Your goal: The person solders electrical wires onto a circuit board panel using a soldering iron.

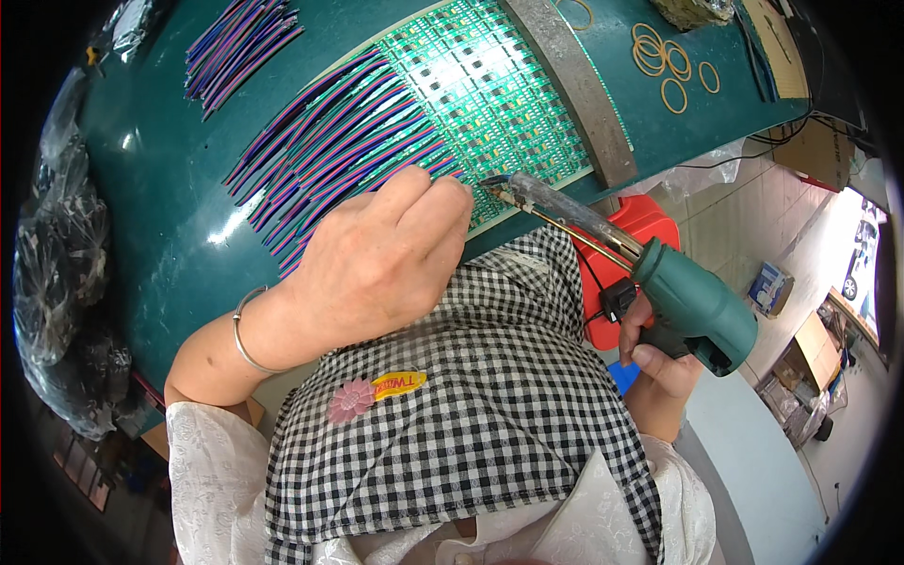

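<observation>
My left hand (381, 254) is closed in a pinch at the near edge of a green circuit board panel (518, 118); its fingertips and whatever they grip are hidden. Striped multicolour wires (330, 141) fan out in rows from the panel toward the left, some passing beneath that hand. My right hand (664, 372) is wrapped around the handle of a green soldering gun (697, 297). The gun's long metal barrel points left, and its tip is at the panel's near edge, just right of my left fingers.
A grey metal bar (574, 89) lies across the panel's right part. Loose wires (240, 47) are bundled at the far left. Several tan rings (648, 52) lie far right. Dark plastic bags (61, 273) hang at the left, and a red plastic stool (640, 218) stands below the table edge.
</observation>
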Demonstrator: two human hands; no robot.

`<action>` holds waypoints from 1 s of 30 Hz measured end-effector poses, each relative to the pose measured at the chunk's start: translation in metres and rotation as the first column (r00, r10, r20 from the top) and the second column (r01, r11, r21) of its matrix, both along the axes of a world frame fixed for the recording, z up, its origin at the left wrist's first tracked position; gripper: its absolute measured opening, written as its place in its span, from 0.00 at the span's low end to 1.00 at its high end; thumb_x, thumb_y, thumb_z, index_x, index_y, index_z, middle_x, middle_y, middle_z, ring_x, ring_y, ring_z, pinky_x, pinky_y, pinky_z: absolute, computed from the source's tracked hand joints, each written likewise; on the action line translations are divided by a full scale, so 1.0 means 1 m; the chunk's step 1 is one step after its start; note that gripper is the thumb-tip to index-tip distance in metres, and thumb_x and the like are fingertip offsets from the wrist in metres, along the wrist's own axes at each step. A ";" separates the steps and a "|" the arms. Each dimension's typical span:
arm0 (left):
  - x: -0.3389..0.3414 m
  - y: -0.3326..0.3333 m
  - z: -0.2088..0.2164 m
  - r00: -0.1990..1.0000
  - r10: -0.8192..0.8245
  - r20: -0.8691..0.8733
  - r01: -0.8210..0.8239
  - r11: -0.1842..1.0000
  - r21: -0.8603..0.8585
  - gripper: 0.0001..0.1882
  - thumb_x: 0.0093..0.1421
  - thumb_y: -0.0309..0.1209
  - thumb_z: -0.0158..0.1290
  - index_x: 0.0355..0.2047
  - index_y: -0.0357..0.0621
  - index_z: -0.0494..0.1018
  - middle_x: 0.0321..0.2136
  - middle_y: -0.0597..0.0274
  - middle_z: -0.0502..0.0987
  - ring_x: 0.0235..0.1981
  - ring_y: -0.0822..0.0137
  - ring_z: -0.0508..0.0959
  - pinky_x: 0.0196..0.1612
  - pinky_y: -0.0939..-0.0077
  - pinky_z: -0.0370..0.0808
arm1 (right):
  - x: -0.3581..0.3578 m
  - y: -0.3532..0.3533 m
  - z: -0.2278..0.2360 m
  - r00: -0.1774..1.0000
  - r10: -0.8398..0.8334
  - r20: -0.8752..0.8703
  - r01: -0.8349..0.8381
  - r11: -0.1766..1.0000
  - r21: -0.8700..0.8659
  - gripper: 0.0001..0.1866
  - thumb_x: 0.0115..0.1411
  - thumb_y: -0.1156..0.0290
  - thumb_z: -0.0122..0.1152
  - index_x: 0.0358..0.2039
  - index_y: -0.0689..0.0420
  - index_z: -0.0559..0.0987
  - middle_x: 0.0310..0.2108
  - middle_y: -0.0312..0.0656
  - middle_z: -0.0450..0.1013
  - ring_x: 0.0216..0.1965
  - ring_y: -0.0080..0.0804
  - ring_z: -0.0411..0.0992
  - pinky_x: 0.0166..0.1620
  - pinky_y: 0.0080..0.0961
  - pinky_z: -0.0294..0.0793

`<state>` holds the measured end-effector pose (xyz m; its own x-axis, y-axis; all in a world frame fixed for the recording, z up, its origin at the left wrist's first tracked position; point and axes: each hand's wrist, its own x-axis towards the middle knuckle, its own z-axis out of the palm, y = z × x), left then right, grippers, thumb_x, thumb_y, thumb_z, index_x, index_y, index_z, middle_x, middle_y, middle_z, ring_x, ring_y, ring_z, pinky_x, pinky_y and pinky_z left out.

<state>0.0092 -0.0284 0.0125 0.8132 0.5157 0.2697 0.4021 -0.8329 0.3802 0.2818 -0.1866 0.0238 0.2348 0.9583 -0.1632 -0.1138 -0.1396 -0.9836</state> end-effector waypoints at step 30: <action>0.005 0.000 0.002 1.000 0.022 -0.016 -0.022 0.999 0.030 0.09 0.54 0.22 0.55 0.37 0.32 0.75 0.28 0.63 0.65 0.25 0.70 0.69 0.21 0.76 0.71 | 0.036 0.047 -0.001 0.962 0.027 -0.271 0.052 0.959 0.280 0.34 0.54 0.69 0.63 0.57 0.74 0.62 0.23 0.45 0.66 0.15 0.28 0.66 0.14 0.21 0.69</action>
